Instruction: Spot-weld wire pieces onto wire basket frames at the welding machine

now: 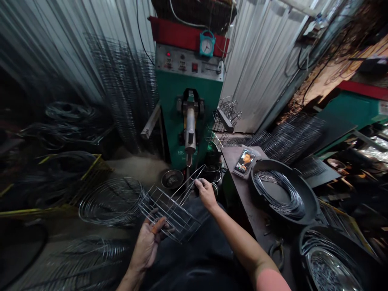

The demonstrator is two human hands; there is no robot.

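From where I stand, the worker has a wire rack [178, 205] close in front of the body, at 12 o'clock, tilted in the air with its bars crossing in a grid. The left hand [148, 242] is half curled under the rack's 7 o'clock corner, thumb over the wires and fingers beneath, the fingertips smudged dark. At about 1 o'clock on the rack, the right hand [207, 195] is drawn into a pinch on the thin wire at the far end; exactly which wires it has, I cannot tell.

I'd judge the rack light, stiff along each bar but springy across the open grid. The bare metal looks smooth, so a bar could roll in the fingers, and the cut ends may prick. The best hold would be near the crossings or along the outer bars, one hand at each end; a single slim bar pulled sideways might bend.

Beyond the rack at 12 o'clock stands a green spot welder [190, 123], with a metal bowl [179, 174] just below it towards 11. Loose wire rings [113, 202] lie at 10. At 1 to 2 o'clock runs the counter [242, 198], carrying a phone [244, 162] and a black round tray [312, 198] of coiled wire.
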